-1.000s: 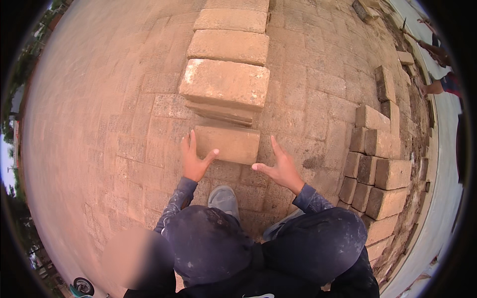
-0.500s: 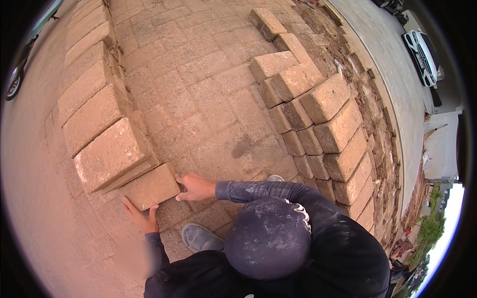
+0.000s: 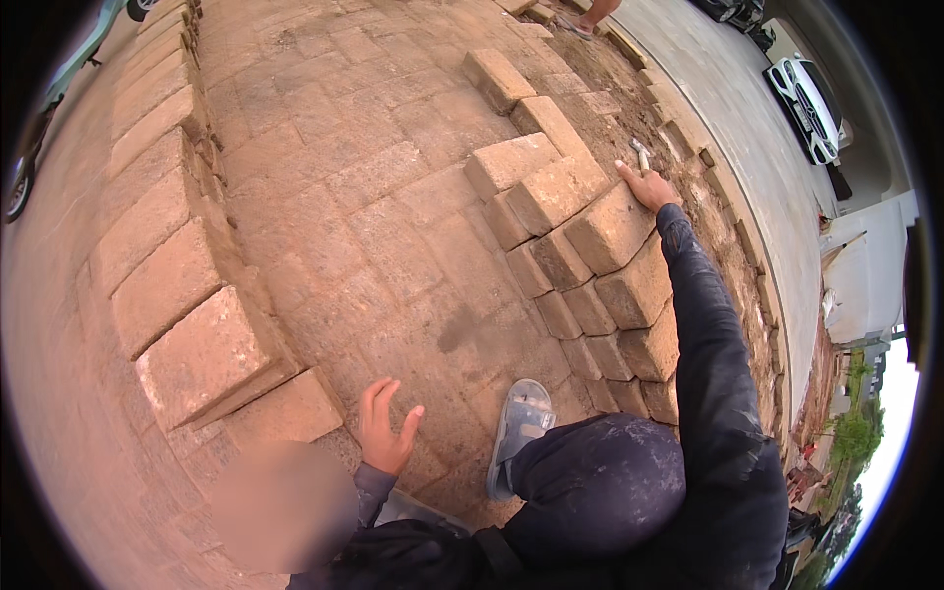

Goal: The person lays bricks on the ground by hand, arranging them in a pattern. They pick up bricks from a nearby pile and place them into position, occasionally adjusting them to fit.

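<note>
On the right, my right hand (image 3: 647,187) reaches over the far end of a tan paving block (image 3: 612,228) at the top of a stepped stack. Its thumb side shows along the block's far edge; the other fingers are partly hidden. My left hand (image 3: 386,433) hovers over the paving, fingers apart and holding nothing. Left of it, a flatter block (image 3: 287,411) lies against the near end of a row of blocks, beside a larger pale-topped block (image 3: 206,354). Just beyond my right hand is a hammer (image 3: 640,153) with a light handle.
The block row (image 3: 147,206) runs away along the left. More stacked blocks (image 3: 629,295) stand at my right, next to a strip of loose soil (image 3: 600,128). Another person's foot (image 3: 580,28) shows at the far edge. A white car (image 3: 804,108) stands beyond the concrete lane.
Both hands have left the flat block at the row's end. The right hand moved far right onto the stack; the left lifted away to the right. My view shifted too.
</note>
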Demonstrator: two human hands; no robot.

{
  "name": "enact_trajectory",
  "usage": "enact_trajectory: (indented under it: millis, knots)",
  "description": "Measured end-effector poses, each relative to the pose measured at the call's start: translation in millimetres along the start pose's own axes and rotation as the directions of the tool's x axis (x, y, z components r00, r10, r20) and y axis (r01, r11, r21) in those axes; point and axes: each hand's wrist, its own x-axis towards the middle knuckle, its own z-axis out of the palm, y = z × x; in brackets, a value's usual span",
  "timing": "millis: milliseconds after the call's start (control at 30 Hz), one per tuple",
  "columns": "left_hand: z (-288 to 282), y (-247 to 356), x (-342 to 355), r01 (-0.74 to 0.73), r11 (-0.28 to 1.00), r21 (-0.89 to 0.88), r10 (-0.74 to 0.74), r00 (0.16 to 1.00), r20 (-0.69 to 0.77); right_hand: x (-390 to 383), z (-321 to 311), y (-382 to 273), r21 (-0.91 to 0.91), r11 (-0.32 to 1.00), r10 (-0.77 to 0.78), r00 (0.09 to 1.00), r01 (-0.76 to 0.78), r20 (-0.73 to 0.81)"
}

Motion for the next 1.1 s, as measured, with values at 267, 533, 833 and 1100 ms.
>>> enact_trajectory:
  millis: [267, 533, 833, 1100]
  knots:
    - [90.1, 44.6, 105.9, 0.459, 0.716, -0.527, -0.234, 0.868, 0.437, -78.6, 6.7, -79.9, -0.035, 0.997, -0.071, 0.997, 0.070, -0.033]
    - [125.0, 80.9, 125.1, 0.506, 0.335, -0.795, -0.419, 0.836, 0.356, -197.4, -1.5, -161.5, -0.038, 0.922, -0.387, 0.912, 0.386, -0.137]
    - [-57.9, 59.9, -8.6, 0.484, 0.637, -0.600, -0.616, 0.787, -0.020, -333.8, 12.8, -236.8, 0.473, 0.762, -0.604, 0.750, 0.442, 0.271]
    - [-161.1, 3.9, -81.2, 0.628, 0.688, 0.364, -0.226, 0.662, -0.715, -384.8, 59.8, -313.0, 0.795, 0.394, -0.915, 0.277, 0.462, 0.292]
